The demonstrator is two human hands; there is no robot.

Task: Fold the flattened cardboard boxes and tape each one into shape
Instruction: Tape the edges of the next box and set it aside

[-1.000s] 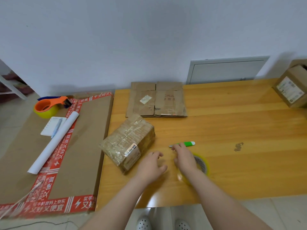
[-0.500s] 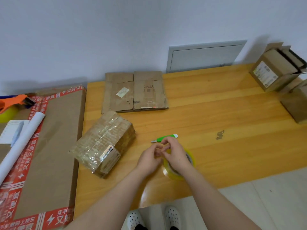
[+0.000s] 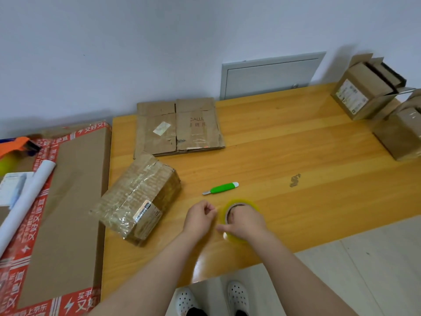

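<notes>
Near the front edge of the surface (image 3: pixel 296 156), the right grip (image 3: pixel 247 224) clasps the yellow tape roll (image 3: pixel 242 202) from above. Just beside it the left grip (image 3: pixel 200 216) is curled; whether it pinches tape I cannot tell. A taped box (image 3: pixel 139 199) lies to the left, with flattened boxes (image 3: pixel 180 126) behind it.

My right hand (image 3: pixel 245 224) covers the near half of the yellowish clear tape roll (image 3: pixel 250 202); only its far rim shows. Whether my left hand (image 3: pixel 200 216), fingers curled, pinches a tape end I cannot tell. The orange tape dispenser (image 3: pixel 13 145) and the white paper tube (image 3: pixel 29 195) run off the left edge, the taped brown cardboard box (image 3: pixel 401 137) off the right. The label on the film-wrapped cardboard box (image 3: pixel 141 190) is too small to read.
</notes>
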